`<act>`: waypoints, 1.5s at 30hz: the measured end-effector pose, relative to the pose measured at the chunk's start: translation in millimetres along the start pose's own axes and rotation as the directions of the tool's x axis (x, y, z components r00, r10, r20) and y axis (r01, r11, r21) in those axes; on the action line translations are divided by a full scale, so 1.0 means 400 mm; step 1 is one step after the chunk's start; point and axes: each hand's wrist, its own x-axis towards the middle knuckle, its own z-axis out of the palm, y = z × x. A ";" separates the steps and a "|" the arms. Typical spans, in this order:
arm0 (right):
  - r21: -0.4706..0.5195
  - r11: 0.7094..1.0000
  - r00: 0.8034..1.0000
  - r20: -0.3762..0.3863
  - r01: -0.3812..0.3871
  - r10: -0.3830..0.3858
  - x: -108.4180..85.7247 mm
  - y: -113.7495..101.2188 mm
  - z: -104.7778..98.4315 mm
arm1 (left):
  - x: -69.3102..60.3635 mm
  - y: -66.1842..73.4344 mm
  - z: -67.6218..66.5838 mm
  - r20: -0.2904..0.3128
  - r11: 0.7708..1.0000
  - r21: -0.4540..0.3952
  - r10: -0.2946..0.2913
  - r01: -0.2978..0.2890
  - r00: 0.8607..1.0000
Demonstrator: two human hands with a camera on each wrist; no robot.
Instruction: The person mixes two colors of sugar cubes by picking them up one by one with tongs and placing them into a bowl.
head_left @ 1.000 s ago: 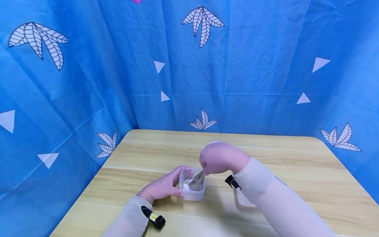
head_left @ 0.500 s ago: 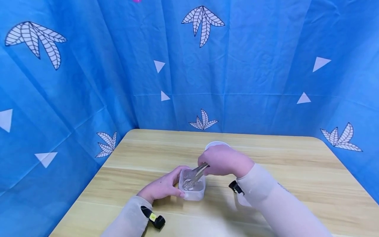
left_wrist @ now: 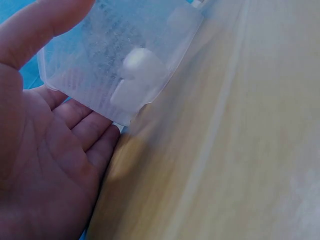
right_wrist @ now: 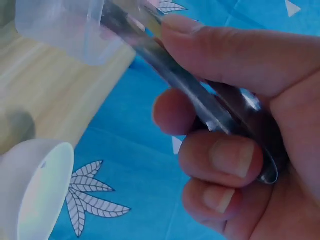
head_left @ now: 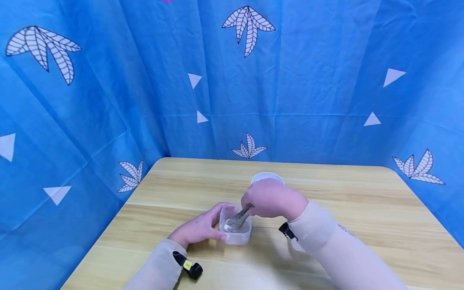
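Note:
A small translucent plastic container [head_left: 237,239] stands on the table, and my left hand [head_left: 203,228] holds its left side between thumb and fingers. From the left wrist view, white chunks [left_wrist: 137,80] show through the container wall; their kind is unclear. My right hand [head_left: 273,197] grips a pair of metal tongs [head_left: 241,220], whose ends are down inside the container by a white piece. In the right wrist view the thumb and curled fingers wrap the tongs' arms near the hinge end. Whether the tips pinch a piece cannot be told.
Behind my right hand stands a white bowl [head_left: 267,175], partly hidden; its inside shows in the right wrist view. A white object [head_left: 297,245] sits under my right forearm, mostly covered. Blue patterned cloth [head_left: 308,80] hangs around the wooden table [head_left: 195,175].
The tongs' arms, spread apart half a second ago, now lie close together at the white piece in the container. My right hand shifted slightly. The left hand and container stay put.

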 end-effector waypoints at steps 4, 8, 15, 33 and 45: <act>-0.005 1.000 0.997 -0.077 0.028 -0.028 -0.020 0.010 -0.008 | 0.003 0.001 0.001 0.016 1.000 -0.015 0.017 -0.017 1.000; 0.061 0.997 0.987 -0.158 0.037 -0.027 -0.056 0.032 -0.032 | 0.006 0.002 -0.002 0.010 0.999 -0.018 0.030 -0.030 0.999; 0.145 0.989 0.962 -0.275 0.040 0.001 -0.116 0.075 -0.042 | 0.001 0.010 -0.003 -0.012 0.999 -0.029 -0.015 0.015 1.000; 0.303 0.935 0.902 -0.327 -0.182 0.281 -0.240 0.212 0.010 | -0.005 0.009 0.001 -0.016 0.998 -0.063 -0.019 0.018 1.000; 0.309 0.902 0.890 -0.246 -0.303 0.383 -0.231 0.257 0.081 | -0.006 0.016 0.001 -0.034 0.999 -0.017 -0.051 0.051 0.998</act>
